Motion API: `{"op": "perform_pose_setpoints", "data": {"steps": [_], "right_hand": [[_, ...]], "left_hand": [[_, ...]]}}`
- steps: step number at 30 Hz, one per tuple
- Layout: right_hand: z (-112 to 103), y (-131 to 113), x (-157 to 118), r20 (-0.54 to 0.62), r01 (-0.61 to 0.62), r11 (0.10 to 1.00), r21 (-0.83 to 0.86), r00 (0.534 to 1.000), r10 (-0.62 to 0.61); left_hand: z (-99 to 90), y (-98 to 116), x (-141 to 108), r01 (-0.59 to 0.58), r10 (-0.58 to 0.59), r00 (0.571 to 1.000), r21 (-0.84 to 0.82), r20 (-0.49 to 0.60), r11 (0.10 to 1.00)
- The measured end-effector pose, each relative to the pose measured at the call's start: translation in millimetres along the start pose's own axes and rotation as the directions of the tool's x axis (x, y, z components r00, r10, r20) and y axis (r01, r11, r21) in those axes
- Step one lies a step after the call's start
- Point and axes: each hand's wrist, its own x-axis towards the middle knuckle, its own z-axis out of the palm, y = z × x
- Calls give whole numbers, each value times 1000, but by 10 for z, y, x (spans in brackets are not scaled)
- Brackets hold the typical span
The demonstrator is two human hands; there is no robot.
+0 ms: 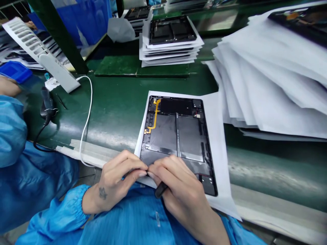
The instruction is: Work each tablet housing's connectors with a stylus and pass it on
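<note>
With the open tablet (176,136) on a paper sheet (214,136) at the frame's center, the right hand (178,190) clamps its fingers on a black tool (160,190) while the left hand (120,178) curls its fingers together at the lower edge, so a slip could scratch the tablet or snag the yellow ribbon cable (154,115).

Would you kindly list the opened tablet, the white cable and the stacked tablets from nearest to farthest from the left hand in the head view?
1. Opened tablet: touching the left hand, ahead.
2. White cable: close, to the hand's left.
3. Stacked tablets: far ahead.
</note>
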Motion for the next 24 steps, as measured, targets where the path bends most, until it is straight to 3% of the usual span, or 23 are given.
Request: {"op": "perform_pose_setpoints", "data": {"steps": [6,12,15,24], "right_hand": [[-36,-25,-8,-61,67,978,-196,995,-80],[-67,37,-83,92,218,943,-250,975,-201],[-50,44,-79,126,237,929,-283,970,-209],[-25,13,-54,156,242,900,-362,968,-198]], "left_hand": [[-53,-24,27,-12,6,999,102,52,995],[-196,-90,44,-155,78,970,337,230,929],[-222,-115,30,-226,115,950,385,291,895],[-250,-60,103,-324,179,926,458,332,828]]}}
